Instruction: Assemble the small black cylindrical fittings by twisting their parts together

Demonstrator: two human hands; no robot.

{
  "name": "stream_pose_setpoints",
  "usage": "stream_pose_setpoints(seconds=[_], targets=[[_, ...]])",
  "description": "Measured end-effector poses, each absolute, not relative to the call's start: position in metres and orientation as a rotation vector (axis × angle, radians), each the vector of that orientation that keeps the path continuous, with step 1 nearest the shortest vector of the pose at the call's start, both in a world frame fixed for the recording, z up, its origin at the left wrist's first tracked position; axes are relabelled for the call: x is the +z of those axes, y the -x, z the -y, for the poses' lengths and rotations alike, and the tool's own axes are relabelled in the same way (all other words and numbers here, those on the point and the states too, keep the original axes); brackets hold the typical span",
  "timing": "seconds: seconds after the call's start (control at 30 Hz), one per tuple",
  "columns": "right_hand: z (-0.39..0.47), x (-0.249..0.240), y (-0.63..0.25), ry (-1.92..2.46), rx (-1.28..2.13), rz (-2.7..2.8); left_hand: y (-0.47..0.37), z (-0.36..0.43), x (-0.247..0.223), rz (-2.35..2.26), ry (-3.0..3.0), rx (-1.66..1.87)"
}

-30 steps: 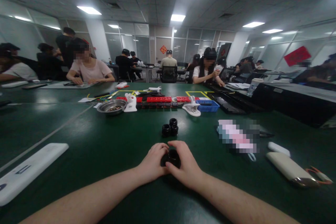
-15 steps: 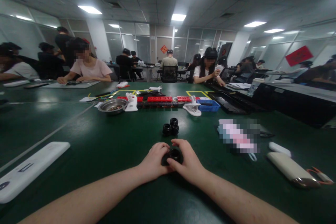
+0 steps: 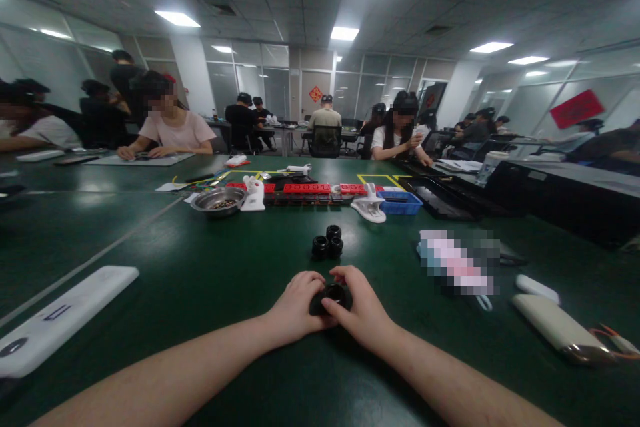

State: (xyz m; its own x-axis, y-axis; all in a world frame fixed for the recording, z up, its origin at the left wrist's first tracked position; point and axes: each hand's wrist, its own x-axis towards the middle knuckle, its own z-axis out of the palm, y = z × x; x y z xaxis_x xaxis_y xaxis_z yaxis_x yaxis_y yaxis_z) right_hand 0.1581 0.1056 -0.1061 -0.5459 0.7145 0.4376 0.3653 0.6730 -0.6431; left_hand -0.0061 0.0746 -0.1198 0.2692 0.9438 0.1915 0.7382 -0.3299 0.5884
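Between my hands is a black tyre-like ring (image 3: 334, 293), its hollow top facing up, close to the green table (image 3: 230, 380). My left hand (image 3: 299, 300) is curled round its left side, with fingertips partly hidden behind it. From the right, my right hand (image 3: 361, 303) grips the same ring, thumb across its near rim and index finger arched over the far side. Just beyond my fingers, three similar black rings (image 3: 320, 246) stand clustered on the table.
Farther back are a metal bowl (image 3: 218, 203) of small parts, red blocks (image 3: 305, 189) in a row, white clamps (image 3: 369, 205) and a blue tray (image 3: 400, 204). A white device (image 3: 70, 317) lies left; a beige power bank (image 3: 560, 327) lies right. People sit across the table.
The whole view has shifted slightly, so things appear a little farther right. Both hands keep nearly the same hold on the black ring.
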Motion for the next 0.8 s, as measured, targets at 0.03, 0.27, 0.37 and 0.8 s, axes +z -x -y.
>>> stream_pose_setpoints(seconds=[0.03,0.27,0.37,0.8], targets=[[-0.106,-0.107,-0.158,0.838,0.645,2.174,0.006,-0.075,-0.120,-1.525,-2.169,0.738],[-0.104,-0.108,-0.160,0.737,0.688,2.188,0.006,-0.076,-0.123,-1.508,-2.193,0.763],[-0.104,-0.107,-0.161,0.790,0.651,2.157,0.007,-0.076,-0.123,-1.517,-2.187,0.749],[-0.107,-0.108,-0.159,0.817,0.682,2.160,0.009,-0.034,-0.073,-1.510,-2.234,1.369]])
